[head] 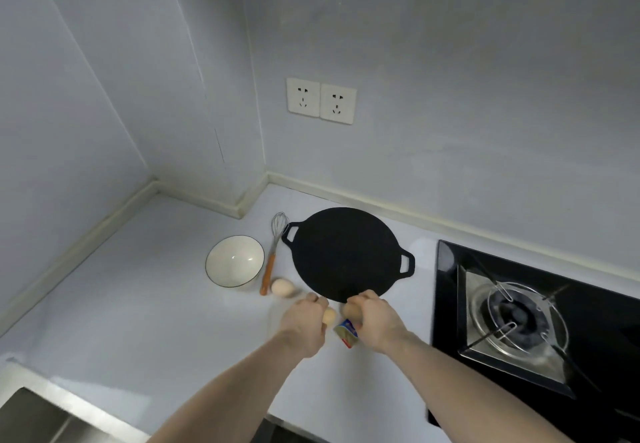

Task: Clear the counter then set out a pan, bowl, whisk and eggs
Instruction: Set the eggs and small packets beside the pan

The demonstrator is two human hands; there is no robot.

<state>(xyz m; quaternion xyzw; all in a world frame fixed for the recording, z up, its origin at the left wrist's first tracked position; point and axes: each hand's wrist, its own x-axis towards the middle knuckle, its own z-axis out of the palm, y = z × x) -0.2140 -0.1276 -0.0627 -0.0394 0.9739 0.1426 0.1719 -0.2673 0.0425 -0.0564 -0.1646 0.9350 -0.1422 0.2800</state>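
Observation:
A flat black pan [346, 252] with two loop handles lies on the white counter [145, 304]. Left of it lie a whisk [273, 252] with an orange handle and a white bowl [234, 264]. One egg [282, 286] rests on the counter in front of the whisk. My left hand [304, 324] grips a second egg [329, 315]. My right hand [375, 321] grips a third egg [351, 311] just in front of the pan; a small colourful packet [346, 331] shows under this hand.
A black gas hob [519, 318] with a metal burner ring sits at the right. Two wall sockets [320, 101] are above the pan. A steel sink edge [41, 415] shows at the bottom left. Walls close the counter at back and left.

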